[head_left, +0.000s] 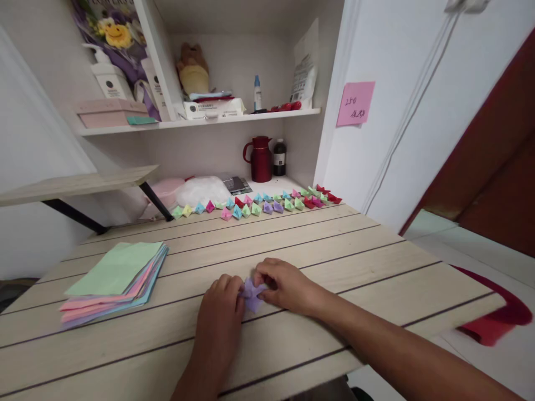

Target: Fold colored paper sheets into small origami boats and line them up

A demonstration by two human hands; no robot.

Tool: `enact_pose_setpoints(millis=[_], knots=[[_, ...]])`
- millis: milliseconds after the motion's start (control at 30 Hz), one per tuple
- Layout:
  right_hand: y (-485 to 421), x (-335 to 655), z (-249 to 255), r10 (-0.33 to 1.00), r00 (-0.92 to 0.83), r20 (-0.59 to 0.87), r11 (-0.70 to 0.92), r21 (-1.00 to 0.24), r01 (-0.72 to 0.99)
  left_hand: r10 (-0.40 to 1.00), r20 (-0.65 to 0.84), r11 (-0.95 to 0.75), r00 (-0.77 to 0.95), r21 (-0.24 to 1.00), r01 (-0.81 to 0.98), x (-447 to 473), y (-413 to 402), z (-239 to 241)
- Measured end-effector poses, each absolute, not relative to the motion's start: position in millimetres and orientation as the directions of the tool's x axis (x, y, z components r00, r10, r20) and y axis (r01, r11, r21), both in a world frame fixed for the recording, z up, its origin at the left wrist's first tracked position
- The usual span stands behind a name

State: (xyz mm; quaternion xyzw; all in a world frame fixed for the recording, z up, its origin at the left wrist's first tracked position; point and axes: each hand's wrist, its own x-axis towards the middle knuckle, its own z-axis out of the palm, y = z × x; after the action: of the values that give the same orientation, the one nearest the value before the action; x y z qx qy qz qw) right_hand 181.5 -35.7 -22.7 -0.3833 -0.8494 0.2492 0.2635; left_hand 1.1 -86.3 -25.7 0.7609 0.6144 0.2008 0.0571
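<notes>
A small folded piece of purple paper point(252, 295) is between my two hands, just over the wooden table point(317, 262). My left hand point(221, 309) pinches its left side, fingers curled. From the right, my right hand point(288, 287) grips the paper's other side between thumb and fingers. Parts of the folds are hidden behind my fingers. To the left lies a stack of coloured paper sheets point(117, 270), light green on top. Along the table's far edge stand rows of small folded paper boats point(267, 208) in several colours.
A raised wooden shelf point(83, 184) on black legs stands at the back left. Behind the boats are a clear plastic bag point(203, 190), a red jug point(261, 160) and a dark bottle point(280, 157). A pink note point(355, 103) is stuck on the right wall.
</notes>
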Motion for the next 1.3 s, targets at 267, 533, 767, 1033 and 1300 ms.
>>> enact_pose_setpoints(millis=[267,533,767,1033,1300], knots=[[-30,197,-14,0.717,-0.683,0.137,0.579,-0.661,0.476,0.934,0.147,-0.336,0.327,0.042,0.941,-5,-88,-14],[-28,193,-20,0.725,-0.661,0.194,0.596,-0.658,0.461,0.824,0.293,-0.453,0.484,-0.172,0.875,-30,-111,-50],[-27,190,-25,0.746,-0.639,0.189,0.583,-0.650,0.488,0.842,0.319,-0.414,0.436,-0.138,0.900,-25,-122,-51],[-30,192,-23,0.680,-0.679,0.277,0.659,-0.638,0.399,0.856,0.285,-0.440,0.432,-0.039,0.897,-26,-116,-46],[-29,193,-26,0.644,-0.704,0.300,0.747,-0.447,0.493,0.720,0.481,-0.531,0.501,-0.085,0.843,-25,-116,-49]])
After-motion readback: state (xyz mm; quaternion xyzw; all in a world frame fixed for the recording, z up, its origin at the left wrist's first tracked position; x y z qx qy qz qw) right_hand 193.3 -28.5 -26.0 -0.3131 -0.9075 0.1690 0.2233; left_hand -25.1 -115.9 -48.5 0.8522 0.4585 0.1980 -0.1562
